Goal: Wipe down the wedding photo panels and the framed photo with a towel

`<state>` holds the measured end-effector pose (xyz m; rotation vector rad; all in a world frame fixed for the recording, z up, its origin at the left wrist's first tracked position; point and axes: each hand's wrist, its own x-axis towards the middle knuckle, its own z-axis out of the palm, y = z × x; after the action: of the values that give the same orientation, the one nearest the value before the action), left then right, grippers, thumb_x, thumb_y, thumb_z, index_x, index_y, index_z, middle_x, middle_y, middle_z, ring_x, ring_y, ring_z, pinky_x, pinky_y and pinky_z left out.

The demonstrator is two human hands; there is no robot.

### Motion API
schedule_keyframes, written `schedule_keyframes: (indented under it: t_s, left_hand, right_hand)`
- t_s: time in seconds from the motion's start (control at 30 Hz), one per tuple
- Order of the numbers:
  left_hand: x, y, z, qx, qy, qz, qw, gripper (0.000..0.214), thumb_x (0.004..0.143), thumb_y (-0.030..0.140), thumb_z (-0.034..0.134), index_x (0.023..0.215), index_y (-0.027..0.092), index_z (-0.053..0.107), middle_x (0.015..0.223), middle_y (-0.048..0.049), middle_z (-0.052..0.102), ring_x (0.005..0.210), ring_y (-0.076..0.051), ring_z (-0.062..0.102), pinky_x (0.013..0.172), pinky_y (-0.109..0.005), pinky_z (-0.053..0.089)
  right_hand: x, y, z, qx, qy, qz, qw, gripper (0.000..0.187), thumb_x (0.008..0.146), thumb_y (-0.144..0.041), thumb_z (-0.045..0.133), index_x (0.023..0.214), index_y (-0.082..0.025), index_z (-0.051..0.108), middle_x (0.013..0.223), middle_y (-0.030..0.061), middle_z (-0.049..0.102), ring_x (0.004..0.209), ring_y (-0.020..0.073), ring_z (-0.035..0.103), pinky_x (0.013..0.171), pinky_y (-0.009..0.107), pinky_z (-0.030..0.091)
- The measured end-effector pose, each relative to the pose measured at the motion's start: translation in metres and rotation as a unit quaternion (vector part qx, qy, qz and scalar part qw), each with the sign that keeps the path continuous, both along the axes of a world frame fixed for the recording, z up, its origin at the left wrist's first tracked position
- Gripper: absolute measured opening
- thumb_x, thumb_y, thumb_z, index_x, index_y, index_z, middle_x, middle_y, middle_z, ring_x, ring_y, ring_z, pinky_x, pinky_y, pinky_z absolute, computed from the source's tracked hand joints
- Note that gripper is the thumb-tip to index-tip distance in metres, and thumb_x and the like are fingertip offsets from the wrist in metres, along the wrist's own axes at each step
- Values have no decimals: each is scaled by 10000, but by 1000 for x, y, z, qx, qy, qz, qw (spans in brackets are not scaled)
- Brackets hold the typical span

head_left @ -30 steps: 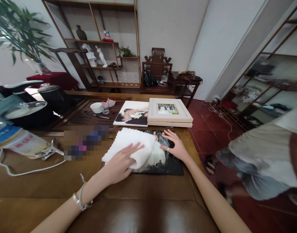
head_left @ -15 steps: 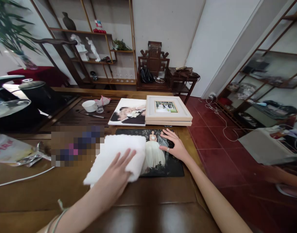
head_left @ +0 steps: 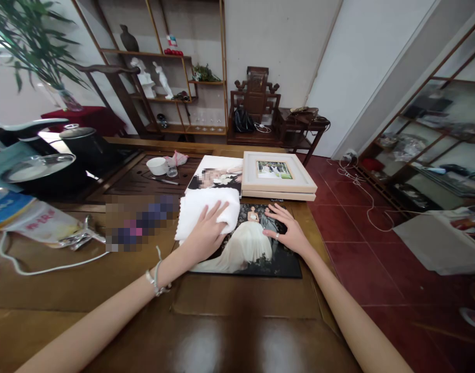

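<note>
A dark photo print (head_left: pixel 256 248) of a couple in wedding dress lies flat on the wooden table (head_left: pixel 85 280). My left hand (head_left: pixel 206 233) presses a folded white cloth (head_left: pixel 206 210) onto the print's upper left part, fingers flat on the cloth. My right hand (head_left: pixel 287 230) lies open with fingers spread on the print's right side, a ring on one finger. Behind the print lie another photo print (head_left: pixel 216 176) and a light wooden picture frame (head_left: pixel 276 176).
To the left sit a tea tray (head_left: pixel 144 181) with a white cup (head_left: pixel 157 166), a black pot (head_left: pixel 82 145), a packet (head_left: pixel 35 220) and a white cable (head_left: pixel 46 267). Red tiled floor (head_left: pixel 349 233) lies right of the table. Shelves and a carved chair (head_left: pixel 255 103) stand behind.
My left hand has slid the cloth from the print's lower left up to its top left corner, uncovering more of the picture. My right hand stays put. A person on the right has left view.
</note>
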<state>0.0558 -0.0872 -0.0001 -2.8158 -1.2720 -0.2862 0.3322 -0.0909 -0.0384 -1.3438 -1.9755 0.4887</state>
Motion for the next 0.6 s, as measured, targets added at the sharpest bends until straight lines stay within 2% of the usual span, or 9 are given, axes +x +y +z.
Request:
schedule_keyframes:
  t_s: [0.1, 0.2, 0.4, 0.5, 0.6]
  left_hand:
    - [3, 1, -8, 41, 8, 6, 999, 206, 802, 136, 498, 900, 119, 678, 1474, -151, 287, 1373, -349, 183, 1071, -584, 221]
    - [8, -8, -7, 46, 34, 8, 998, 221, 782, 128, 518, 917, 120, 692, 1461, -157, 313, 1354, -367, 232, 1057, -577, 256]
    - [27, -50, -3, 46, 101, 69, 991, 217, 804, 168, 563, 956, 171, 718, 1402, -191, 399, 1273, -447, 348, 942, -620, 362]
    - [29, -77, -7, 50, 114, 33, 992, 215, 798, 203, 592, 969, 226, 720, 1403, -162, 411, 1267, -456, 351, 924, -637, 365]
    - [27, -89, -5, 38, 115, -4, 993, 225, 776, 225, 615, 977, 232, 717, 1417, -149, 393, 1280, -449, 334, 936, -626, 364]
  right_hand:
    - [0, 0, -1, 6, 1, 0, 1000, 522, 721, -454, 688, 1206, -288, 587, 1371, 60, 479, 1336, 278, 324, 1096, 536, 222]
    - [0, 1, -1, 6, 0, -1, 1000, 518, 723, -455, 685, 1205, -292, 588, 1373, 59, 476, 1336, 283, 322, 1094, 547, 219]
    - [0, 1, -1, 0, -10, -4, 1000, 523, 729, -462, 678, 1207, -271, 587, 1376, 63, 472, 1341, 269, 315, 1099, 534, 224]
    - [0, 0, -1, -4, -14, -4, 1000, 528, 733, -466, 672, 1213, -265, 582, 1378, 60, 470, 1343, 263, 312, 1105, 528, 219]
    - [0, -1, -2, -3, -14, -5, 1000, 526, 734, -465, 672, 1212, -266, 582, 1380, 58, 469, 1341, 261, 315, 1107, 523, 218]
